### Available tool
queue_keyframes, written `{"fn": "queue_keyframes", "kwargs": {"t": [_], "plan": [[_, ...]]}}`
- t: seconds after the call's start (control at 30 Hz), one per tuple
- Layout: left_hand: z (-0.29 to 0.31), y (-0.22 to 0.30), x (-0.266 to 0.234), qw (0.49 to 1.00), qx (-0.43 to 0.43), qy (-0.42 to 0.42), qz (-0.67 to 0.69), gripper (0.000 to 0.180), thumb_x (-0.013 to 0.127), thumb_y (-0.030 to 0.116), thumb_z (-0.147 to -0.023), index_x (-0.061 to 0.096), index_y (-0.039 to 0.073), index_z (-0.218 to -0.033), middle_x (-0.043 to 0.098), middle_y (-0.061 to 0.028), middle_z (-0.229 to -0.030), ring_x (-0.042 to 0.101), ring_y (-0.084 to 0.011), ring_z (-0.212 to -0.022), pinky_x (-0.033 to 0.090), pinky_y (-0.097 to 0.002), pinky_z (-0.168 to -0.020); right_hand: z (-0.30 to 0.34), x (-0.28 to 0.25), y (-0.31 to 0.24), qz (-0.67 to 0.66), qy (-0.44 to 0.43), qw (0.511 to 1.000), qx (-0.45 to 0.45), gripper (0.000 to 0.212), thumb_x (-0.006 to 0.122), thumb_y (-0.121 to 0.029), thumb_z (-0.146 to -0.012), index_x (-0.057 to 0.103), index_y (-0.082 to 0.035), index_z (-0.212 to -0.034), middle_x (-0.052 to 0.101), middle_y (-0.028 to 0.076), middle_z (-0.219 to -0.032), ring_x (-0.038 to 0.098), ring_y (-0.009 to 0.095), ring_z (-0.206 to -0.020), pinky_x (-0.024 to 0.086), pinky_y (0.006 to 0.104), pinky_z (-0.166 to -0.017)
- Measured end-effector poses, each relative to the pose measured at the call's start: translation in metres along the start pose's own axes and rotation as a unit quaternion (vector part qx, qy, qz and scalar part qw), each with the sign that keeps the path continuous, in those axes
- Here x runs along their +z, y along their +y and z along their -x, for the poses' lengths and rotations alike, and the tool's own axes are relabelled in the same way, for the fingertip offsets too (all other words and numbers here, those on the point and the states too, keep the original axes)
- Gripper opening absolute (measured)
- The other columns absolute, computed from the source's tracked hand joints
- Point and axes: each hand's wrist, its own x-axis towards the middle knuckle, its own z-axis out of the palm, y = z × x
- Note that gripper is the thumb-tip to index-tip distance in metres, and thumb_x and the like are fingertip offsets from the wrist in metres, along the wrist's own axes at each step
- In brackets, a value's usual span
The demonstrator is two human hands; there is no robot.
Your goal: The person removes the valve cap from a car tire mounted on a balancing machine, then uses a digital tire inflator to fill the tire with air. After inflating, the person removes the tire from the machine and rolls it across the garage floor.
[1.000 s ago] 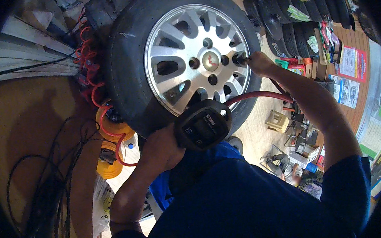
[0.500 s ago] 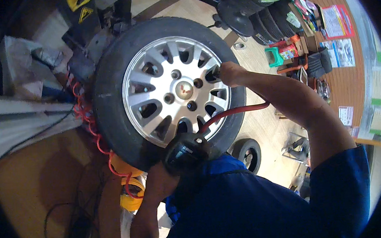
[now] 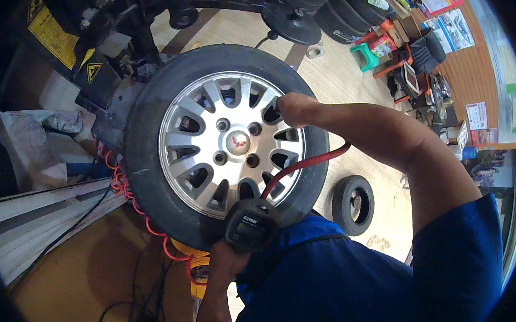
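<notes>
Your wheel sits right in front of your trunk, its face turned up toward you; what bears it from below is hidden. It looks like the heavy thing here: the black tyre should be thick and stiff with just a little give, its tread grippy under bare palms, while the silver rim is hard, smooth metal and likely slippery if damp or greasy. If you have to shift it, the tread on opposite sides offers a surer grasp than the spokes. Your left hand is wrapped around the near end of the black gauge, though most of the fingers are out of sight. The gauge looks light enough for one hand; its flat display face is probably its most fragile part, so hold it by the body or handle, as here, and away from hard metal. The red hose leaves its far end, bows over the tyre and goes out of sight at your right forearm; it seems bendable but springy, apt to tug if twisted. Your right hand is curled at the rim's right edge, fingertips out of view, so I cannot tell what, if anything, they pinch.
</notes>
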Motion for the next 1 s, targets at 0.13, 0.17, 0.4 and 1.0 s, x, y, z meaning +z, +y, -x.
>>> {"fn": "queue_keyframes", "kwargs": {"t": [0.13, 0.17, 0.4, 1.0], "plan": [[-0.001, 0.0, -0.001, 1.0, 0.019, 0.001, 0.004, 0.045, 0.08, 0.039, -0.08, 0.074, 0.004, -0.107, 0.074, -0.0257, -0.104, 0.07, -0.0444, -0.106, 0.057, -0.0505, -0.088, 0.001, -0.002, -0.002, 0.003, -0.001, 1.0, 0.005, 0.029, 0.063, 0.0, -0.087, 0.074, 0.0, -0.113, 0.074, 0.022, -0.116, 0.072, 0.038, -0.111, 0.061, 0.047, -0.087], [-0.001, -0.001, -0.001, 1.0, 0.012, -0.002, 0.004, 0.045, 0.08, 0.039, -0.079, 0.074, 0.004, -0.107, 0.074, -0.0255, -0.104, 0.07, -0.0441, -0.106, 0.057, -0.0502, -0.089, 0.001, -0.002, -0.003, 0.001, 0.005, 1.0, 0.006, 0.028, 0.063, 0.002, -0.085, 0.075, 0.001, -0.11, 0.075, 0.022, -0.114, 0.073, 0.038, -0.11, 0.062, 0.0474, -0.086], [-0.005, -0.009, 0.001, 1.0, 0.013, -0.022, -0.013, 0.048, 0.081, 0.041, -0.078, 0.074, 0.007, -0.11, 0.074, -0.0246, -0.107, 0.07, -0.0435, -0.108, 0.058, -0.0504, -0.091, -0.004, -0.001, -0.004, 0.022, -0.012, 1.0, 0.015, 0.032, 0.065, -0.002, -0.089, 0.073, 0.0, -0.12, 0.073, 0.021, -0.121, 0.072, 0.037, -0.114, 0.06, 0.0463, -0.09], [0.005, 0.013, -0.01, 0.999, -0.001, -0.052, 0.005, 0.038, 0.072, 0.036, -0.086, 0.072, 0.007, -0.11, 0.073, -0.0256, -0.106, 0.069, -0.0461, -0.104, 0.056, -0.0523, -0.092, -0.02, 0.007, 0.0, 0.118, -0.049, 0.992, -0.005, 0.027, 0.063, 0.0, -0.088, 0.073, 0.004, -0.112, 0.074, 0.026, -0.115, 0.073, 0.04, -0.107, 0.061, 0.0472, -0.086]]}}
